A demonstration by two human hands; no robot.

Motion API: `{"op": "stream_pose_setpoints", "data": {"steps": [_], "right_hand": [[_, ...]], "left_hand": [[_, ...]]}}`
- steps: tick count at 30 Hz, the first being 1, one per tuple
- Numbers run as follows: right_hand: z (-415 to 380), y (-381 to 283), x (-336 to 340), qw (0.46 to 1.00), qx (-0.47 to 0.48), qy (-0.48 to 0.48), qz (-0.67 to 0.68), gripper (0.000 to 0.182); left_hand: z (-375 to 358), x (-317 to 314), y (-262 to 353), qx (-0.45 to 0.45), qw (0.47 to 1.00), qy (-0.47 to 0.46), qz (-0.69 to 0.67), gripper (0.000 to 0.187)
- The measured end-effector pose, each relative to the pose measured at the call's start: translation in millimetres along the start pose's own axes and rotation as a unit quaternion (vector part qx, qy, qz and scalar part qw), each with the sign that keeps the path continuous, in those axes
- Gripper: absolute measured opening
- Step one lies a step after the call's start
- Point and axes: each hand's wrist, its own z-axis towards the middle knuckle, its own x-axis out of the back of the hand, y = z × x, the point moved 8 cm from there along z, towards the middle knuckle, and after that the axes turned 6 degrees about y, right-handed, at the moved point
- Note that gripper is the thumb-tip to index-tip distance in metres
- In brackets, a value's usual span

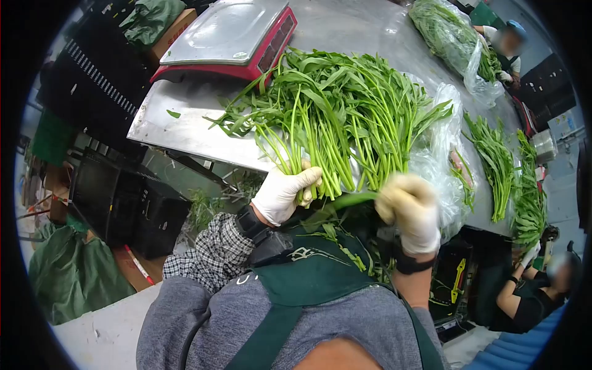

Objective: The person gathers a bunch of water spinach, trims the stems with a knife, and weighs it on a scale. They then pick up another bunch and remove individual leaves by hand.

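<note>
1. The metal table bears the heaped greens along its near edge; their overhanging stems could slide off if tugged.
2. The scale stands just beside the heap, so tangled leaves could snag on it.
3. The gloved left hand is closed around several stems; too tight a squeeze might bruise them.
4. The right hand is curled but blurred; whether it grips the long leaf cannot be told.

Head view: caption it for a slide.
Gloved left hand gripping leafy green stems, gloved right hand nearby, at a metal table with a scale.
</note>
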Motion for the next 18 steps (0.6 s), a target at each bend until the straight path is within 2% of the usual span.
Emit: {"op": "stream_pose_setpoints", "data": {"steps": [1, 2, 4, 5, 8, 9, 12, 13, 15, 17, 18], "right_hand": [[14, -2, -18, 0.985, 0.052, 0.025, -0.164, 0.002], [26, -1, -36, 0.962, 0.160, -0.020, -0.219, 0.009], [44, 2, -55, 0.912, 0.217, 0.001, -0.348, 0.018], [51, 2, -63, 0.873, 0.277, 0.015, -0.400, 0.018], [69, 14, -80, 0.781, 0.284, 0.015, -0.556, 0.013], [71, 16, -77, 0.781, 0.285, 0.017, -0.555, 0.013], [74, 10, -51, 0.879, 0.245, 0.057, -0.405, 0.007], [76, 16, -40, 0.923, 0.197, 0.055, -0.324, 0.005], [74, 21, -21, 0.980, 0.080, 0.053, -0.172, 0.004], [71, 9, -10, 0.993, 0.080, 0.075, -0.037, 0.006], [73, 8, -5, 0.991, 0.082, 0.089, -0.049, 0.006]], "left_hand": [[0, 1, 0, -0.001, 1.000, 0.001, 0.003, 0.012], [1, 1, 1, -0.010, 1.000, -0.009, 0.027, 0.012], [-1, -5, 5, -0.030, 0.998, -0.023, 0.042, 0.012], [0, -7, 3, -0.031, 0.998, -0.025, 0.044, 0.012], [-1, -6, 7, -0.090, 0.990, 0.006, 0.110, 0.013], [-1, -4, 8, -0.090, 0.990, 0.005, 0.112, 0.013], [4, 3, 10, -0.093, 0.988, 0.011, 0.124, 0.012], [6, 7, 6, -0.074, 0.987, 0.021, 0.139, 0.013], [6, 8, 6, -0.081, 0.989, 0.017, 0.121, 0.013], [4, 7, 9, -0.084, 0.986, 0.013, 0.141, 0.013], [2, 6, 12, -0.090, 0.983, 0.012, 0.162, 0.013]]}}
